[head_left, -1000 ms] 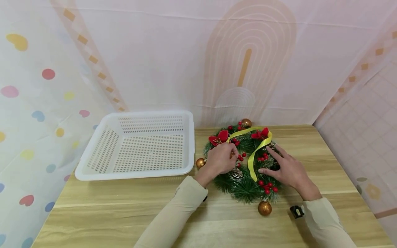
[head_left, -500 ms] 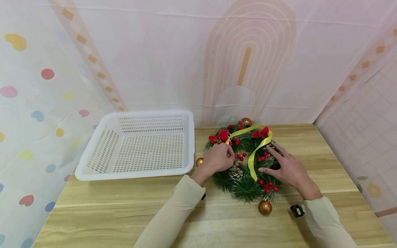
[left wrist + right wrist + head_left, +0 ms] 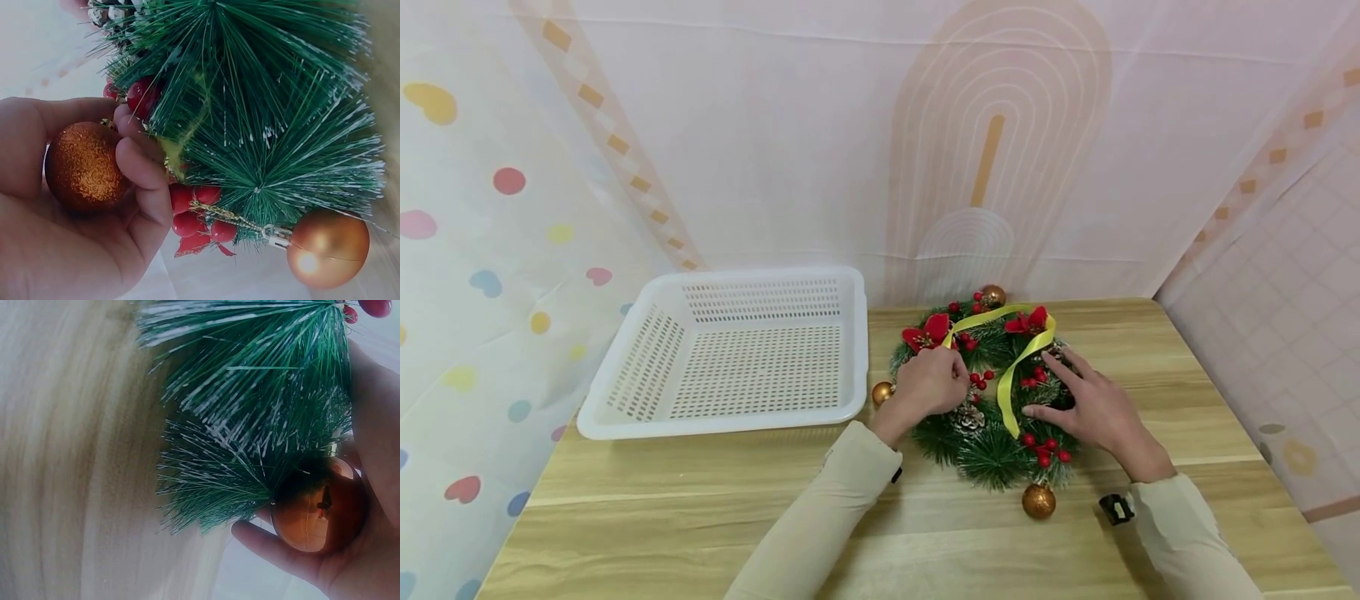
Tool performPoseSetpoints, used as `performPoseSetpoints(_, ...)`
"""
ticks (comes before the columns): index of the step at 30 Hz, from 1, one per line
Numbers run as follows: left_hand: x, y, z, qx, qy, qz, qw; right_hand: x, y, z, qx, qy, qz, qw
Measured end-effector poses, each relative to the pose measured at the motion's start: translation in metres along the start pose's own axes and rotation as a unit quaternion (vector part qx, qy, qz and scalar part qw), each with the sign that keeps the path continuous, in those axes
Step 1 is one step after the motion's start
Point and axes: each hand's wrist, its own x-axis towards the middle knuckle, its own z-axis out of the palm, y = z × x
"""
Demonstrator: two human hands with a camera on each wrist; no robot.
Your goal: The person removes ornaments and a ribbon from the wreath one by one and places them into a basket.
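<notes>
A green Christmas wreath [image 3: 996, 458], trimmed with red berries, red flowers and pine cones, lies on the table. My left hand [image 3: 928, 383] is over its left side. In the left wrist view, its fingers curl around a glittery copper bauble [image 3: 87, 167], fingertips near the cap and beside the yellow ribbon [image 3: 1009, 392]. That ribbon loops across the wreath, one end running to the left fingertips. My right hand [image 3: 1097, 412] rests with spread fingers on the wreath's right side. A shiny copper bauble [image 3: 322, 506] sits under that palm, hidden in the head view.
A white slotted plastic basket [image 3: 857, 350] stands to the left of the wreath. More copper baubles stick out around the wreath, one gold bauble [image 3: 882, 393] at its left and one glittery bauble [image 3: 1039, 502] at its front. A patterned cloth [image 3: 775, 150] hangs behind the wooden table [image 3: 662, 525].
My left hand shifts slightly left, then back a little, staying over the same part of the wreath. The right hand and the ribbon show hardly any movement.
</notes>
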Motion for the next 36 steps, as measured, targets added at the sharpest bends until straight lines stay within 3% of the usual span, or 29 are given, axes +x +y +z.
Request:
performPoseSetpoints(7,0.002,-0.001,-0.005,-0.014,-0.016,-0.006,0.9998,0.000,-0.001,0.000,-0.003,0.001,-0.003,1.000)
performPoseSetpoints(13,-0.004,-0.008,-0.008,-0.063,-0.034,0.019,0.9973,0.000,-0.001,-0.001,0.003,0.006,-0.004,1.000)
performPoseSetpoints(25,-0.018,-0.023,-0.010,-0.162,0.003,0.024,0.9864,0.000,0.000,-0.001,0.000,0.001,-0.004,1.000)
performPoseSetpoints(28,-0.016,-0.021,-0.009,-0.144,0.005,0.022,0.9893,0.000,0.000,-0.001,0.000,0.001,-0.002,1.000)
performPoseSetpoints(36,-0.011,-0.016,-0.009,-0.037,0.007,0.008,0.9993,0.001,-0.001,-0.001,-0.002,0.002,-0.001,1.000)
